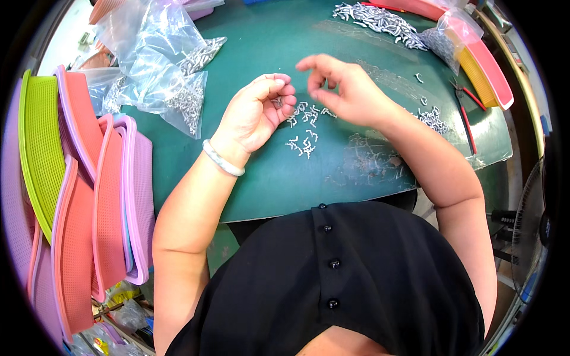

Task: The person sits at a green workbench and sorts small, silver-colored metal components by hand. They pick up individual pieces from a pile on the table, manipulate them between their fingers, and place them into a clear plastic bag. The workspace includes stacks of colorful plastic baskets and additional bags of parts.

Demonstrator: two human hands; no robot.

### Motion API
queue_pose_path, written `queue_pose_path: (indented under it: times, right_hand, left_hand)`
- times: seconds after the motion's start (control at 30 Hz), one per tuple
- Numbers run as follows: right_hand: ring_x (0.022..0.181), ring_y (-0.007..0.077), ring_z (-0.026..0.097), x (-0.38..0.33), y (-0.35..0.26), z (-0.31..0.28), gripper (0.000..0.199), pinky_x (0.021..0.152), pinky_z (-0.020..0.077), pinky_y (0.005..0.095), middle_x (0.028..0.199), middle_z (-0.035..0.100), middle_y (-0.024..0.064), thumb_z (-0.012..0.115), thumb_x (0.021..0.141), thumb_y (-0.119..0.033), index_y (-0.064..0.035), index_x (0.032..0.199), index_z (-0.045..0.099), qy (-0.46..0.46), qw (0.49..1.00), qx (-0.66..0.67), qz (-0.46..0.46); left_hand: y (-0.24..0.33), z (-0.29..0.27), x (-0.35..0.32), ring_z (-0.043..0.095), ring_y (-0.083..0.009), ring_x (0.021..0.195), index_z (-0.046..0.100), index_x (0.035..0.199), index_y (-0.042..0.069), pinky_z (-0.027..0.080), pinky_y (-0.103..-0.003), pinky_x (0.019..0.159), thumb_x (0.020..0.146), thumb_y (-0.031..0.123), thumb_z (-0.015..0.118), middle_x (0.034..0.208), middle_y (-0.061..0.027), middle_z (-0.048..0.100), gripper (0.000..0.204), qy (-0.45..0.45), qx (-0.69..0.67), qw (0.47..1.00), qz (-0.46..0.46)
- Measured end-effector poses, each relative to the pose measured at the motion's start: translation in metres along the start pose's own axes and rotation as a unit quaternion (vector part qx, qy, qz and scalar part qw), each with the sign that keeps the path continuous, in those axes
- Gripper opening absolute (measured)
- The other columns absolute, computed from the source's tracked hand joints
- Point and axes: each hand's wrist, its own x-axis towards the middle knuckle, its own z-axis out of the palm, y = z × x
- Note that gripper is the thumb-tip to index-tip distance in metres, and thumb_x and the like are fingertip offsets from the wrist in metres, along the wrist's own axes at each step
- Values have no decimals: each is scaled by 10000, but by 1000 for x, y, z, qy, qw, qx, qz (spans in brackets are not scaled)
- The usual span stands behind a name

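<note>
My left hand [256, 111], with a pale bangle [222, 159] on its wrist, is turned partly palm up. Its thumb and forefinger press together and the other fingers curl; whatever they hold is too small or hidden to make out. Across a narrow gap hovers my right hand [347, 89], forefinger stretched toward the left hand and thumb apart from it, with nothing visible between them. Small silvery bent metal pieces [307, 144] lie scattered on the green tabletop [261, 187] below both hands. Another little heap of small metal pieces [434, 120] sits beside my right forearm.
Stacked plastic baskets [44, 154] crowd the left side. Clear bags of metal parts [187, 107] lie at the table's left. Toward the back right is a pile of grey curved parts [386, 25]. Red-handled pliers [465, 118] rest near a pink basket [491, 71]; a fan [527, 225] stands at right.
</note>
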Motion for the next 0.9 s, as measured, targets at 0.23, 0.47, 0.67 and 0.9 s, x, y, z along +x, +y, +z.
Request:
queue_pose_path:
  times: [0.23,0.47,0.67,0.9]
  right_hand:
    - [744,233,549,-4,9,8,472,720,444,332,723,563,53,571,682,30,-43,1138,473,-70,994,-82,-26]
    - [671,299,580,-1,13,7,419,625,452,369,689,589,124,514,700,50,-9,1113,469,-54,997,-50,-11]
    - [699,285,570,-1,12,4,423,650,450,368,705,582,117,515,709,40,-17,1125,462,-57,998,-40,-6]
    - [769,271,533,-2,12,10,427,702,432,372,729,564,94,505,722,33,-30,1141,453,-71,993,-92,-24]
  left_hand:
    - [0,3,0,482,-101,627,537,904,14,394,-206,532,836,65,527,747,-32,527,85,26,86,996,1]
    - [0,5,-1,462,-77,583,547,891,25,376,-192,503,835,69,534,722,-18,520,72,37,138,990,-8]
    - [-1,8,-3,449,-58,566,552,883,41,354,-175,477,829,75,538,714,-4,515,65,49,212,976,-6]
    - [-1,9,-4,449,-55,555,558,869,50,348,-172,471,830,83,542,700,5,522,54,54,231,971,-6]
